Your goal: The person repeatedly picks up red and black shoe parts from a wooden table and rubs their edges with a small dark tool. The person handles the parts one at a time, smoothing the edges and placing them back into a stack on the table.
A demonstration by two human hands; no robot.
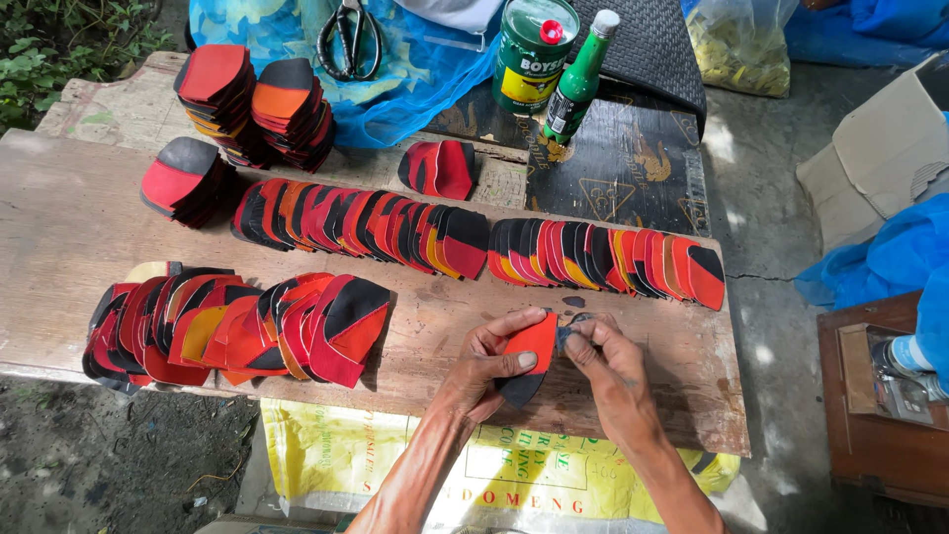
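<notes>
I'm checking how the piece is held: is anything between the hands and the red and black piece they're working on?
Nothing visible. The left hand holds the red and black piece directly, thumb on its red face. The right hand pinches its upper right edge, where a small dark bit shows at the fingertips. The wooden board lies underneath.

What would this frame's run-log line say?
left hand: holds red-and-black piece | right hand: pinches its right edge | wooden board: overlapping piece rows | glue can, green bottle behind

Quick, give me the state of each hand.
Left hand: shut on the red and black piece.
Right hand: pinching the same piece's edge.
</notes>
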